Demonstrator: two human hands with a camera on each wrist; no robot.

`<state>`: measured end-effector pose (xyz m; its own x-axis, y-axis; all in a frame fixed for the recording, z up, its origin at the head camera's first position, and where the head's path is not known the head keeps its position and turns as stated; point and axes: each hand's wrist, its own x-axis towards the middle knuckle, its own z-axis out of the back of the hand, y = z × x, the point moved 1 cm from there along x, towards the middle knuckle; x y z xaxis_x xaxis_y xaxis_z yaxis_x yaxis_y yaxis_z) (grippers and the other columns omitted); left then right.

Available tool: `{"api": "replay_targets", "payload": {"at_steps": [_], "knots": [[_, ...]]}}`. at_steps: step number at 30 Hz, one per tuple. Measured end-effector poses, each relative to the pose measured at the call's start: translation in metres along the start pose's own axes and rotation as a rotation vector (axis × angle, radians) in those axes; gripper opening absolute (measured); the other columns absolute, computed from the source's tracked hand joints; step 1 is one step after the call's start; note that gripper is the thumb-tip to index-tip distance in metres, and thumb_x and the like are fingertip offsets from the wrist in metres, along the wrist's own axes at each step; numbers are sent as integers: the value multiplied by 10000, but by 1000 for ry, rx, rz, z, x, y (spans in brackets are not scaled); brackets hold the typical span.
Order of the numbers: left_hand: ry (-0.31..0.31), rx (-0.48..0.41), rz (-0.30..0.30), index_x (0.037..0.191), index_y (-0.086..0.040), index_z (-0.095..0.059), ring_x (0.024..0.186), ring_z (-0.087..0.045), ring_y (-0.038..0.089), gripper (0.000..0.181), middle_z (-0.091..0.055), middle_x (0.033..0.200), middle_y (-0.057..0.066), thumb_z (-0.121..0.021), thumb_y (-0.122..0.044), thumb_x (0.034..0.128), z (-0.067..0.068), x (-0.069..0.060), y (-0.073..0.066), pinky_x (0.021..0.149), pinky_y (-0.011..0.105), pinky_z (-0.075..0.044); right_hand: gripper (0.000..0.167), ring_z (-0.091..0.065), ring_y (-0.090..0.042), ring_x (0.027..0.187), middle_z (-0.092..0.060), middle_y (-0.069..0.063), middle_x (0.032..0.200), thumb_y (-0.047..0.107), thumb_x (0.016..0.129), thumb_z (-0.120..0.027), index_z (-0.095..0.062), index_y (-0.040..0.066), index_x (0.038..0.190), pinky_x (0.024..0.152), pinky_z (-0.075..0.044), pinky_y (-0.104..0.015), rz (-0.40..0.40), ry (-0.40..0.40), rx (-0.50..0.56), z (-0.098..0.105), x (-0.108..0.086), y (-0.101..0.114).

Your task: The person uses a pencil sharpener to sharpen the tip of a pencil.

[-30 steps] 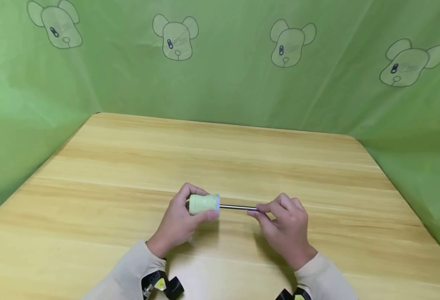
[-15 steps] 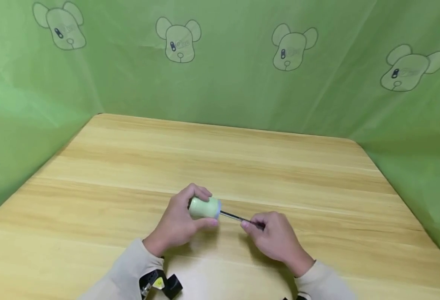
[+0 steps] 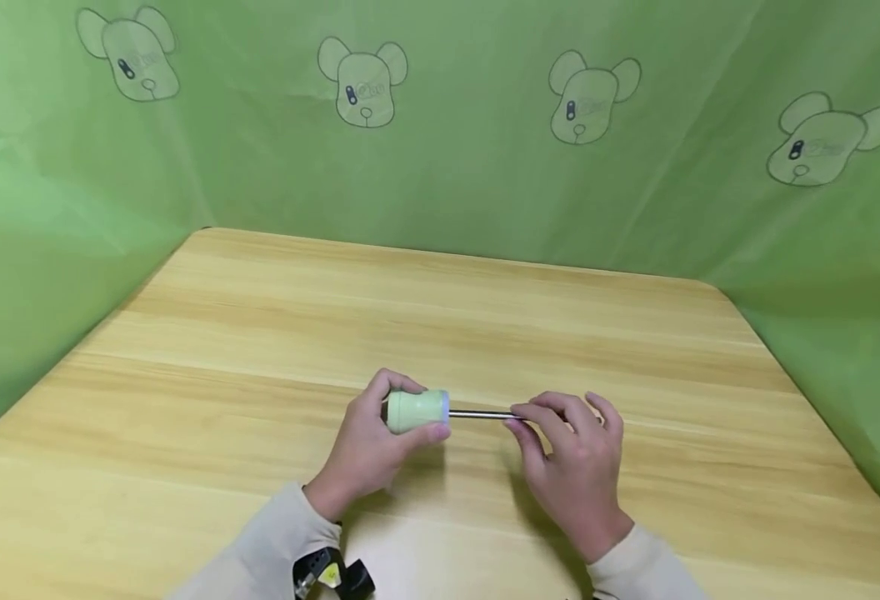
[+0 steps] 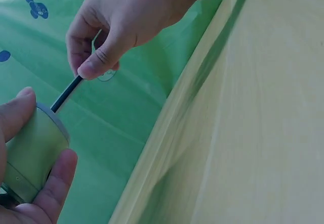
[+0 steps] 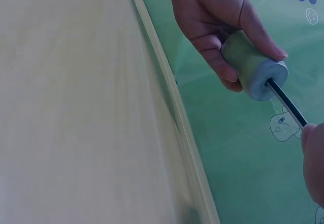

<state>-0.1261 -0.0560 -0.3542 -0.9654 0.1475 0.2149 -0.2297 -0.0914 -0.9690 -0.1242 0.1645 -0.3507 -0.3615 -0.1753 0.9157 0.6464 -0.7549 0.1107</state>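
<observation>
nearest were two pale sleeves (image 3: pixel 263 537), a black device (image 3: pixel 331 573) strapped at the left wrist. beyond them the left hand (image 3: pixel 365 446) gripped the green cylinder (image 3: pixel 416 411), thumb along its near side, fingers on the far side. the right hand (image 3: pixel 578 471) pinched the rod (image 3: pixel 479 414) between thumb and forefinger. the cylinder was up over the table (image 3: pixel 410 317), between the hands, lying on its side — its long axis ran nearly level from left to right in the head view, with the rod end pointing at the right hand. cylinder and rod made roughly one line. the right wrist view showed the blue-grey end face (image 5: pixel 269 80) with the rod coming out of it; from the head that face was just a thin rim. farthest off — past the table's back edge — hung a green curtain (image 3: pixel 470 192) printed with animal heads (image 3: pixel 365 87).
</observation>
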Motion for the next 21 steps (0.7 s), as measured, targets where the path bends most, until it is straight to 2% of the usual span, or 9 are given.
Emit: {"api": "replay_targets", "payload": {"at_steps": [3, 6, 9, 13, 16, 21], "knots": [[12, -11, 7, 1090, -35, -526, 776, -572, 234, 448, -578, 968, 170, -821, -139, 769, -1, -1, 0, 595, 299, -533, 391, -618, -245, 655, -662, -83, 815, 378, 962, -599, -736, 73, 758, 925, -353, -523, 8, -37, -21, -1, 0, 1], [24, -18, 4, 1096, -27, -520, 777, -570, 230, 453, -573, 979, 168, -817, -136, 772, -2, -1, -1, 596, 298, -533, 369, -609, -268, 660, -660, -97, 815, 333, 963, -608, -730, 60, 748, 948, -352, -499, 19, -60, -17, -2, 0, 1], [32, -14, 0, 1097, -29, -519, 778, -570, 229, 449, -573, 978, 167, -813, -140, 777, -3, 0, -1, 600, 297, -532, 328, -600, -272, 653, -657, -96, 802, 286, 962, -615, -731, 58, 757, 903, -382, -507, 46, -88, 7, -3, 0, 1], [20, 3, 6, 1084, -38, -527, 766, -571, 228, 446, -583, 957, 162, -822, -143, 767, -3, 0, 0, 594, 299, -527, 290, -608, -266, 679, -645, -92, 811, 247, 973, -603, -737, 59, 797, 739, -424, -458, 79, -54, 81, -6, -1, 0], [13, 5, 12, 1071, -37, -535, 765, -571, 229, 450, -588, 955, 157, -835, -135, 749, -3, -1, 0, 593, 309, -527, 324, -603, -250, 682, -627, -89, 821, 297, 971, -600, -730, 58, 797, 653, -389, -383, 79, 1, 121, -7, -3, -2], [49, 4, 13, 1066, -34, -542, 790, -567, 238, 451, -591, 1036, 159, -844, -123, 742, -4, -3, 1, 615, 325, -528, 401, -570, -167, 579, -610, -29, 727, 375, 940, -619, -730, 67, 709, 593, -345, -301, 80, 4, 116, -5, -4, -4]]}}
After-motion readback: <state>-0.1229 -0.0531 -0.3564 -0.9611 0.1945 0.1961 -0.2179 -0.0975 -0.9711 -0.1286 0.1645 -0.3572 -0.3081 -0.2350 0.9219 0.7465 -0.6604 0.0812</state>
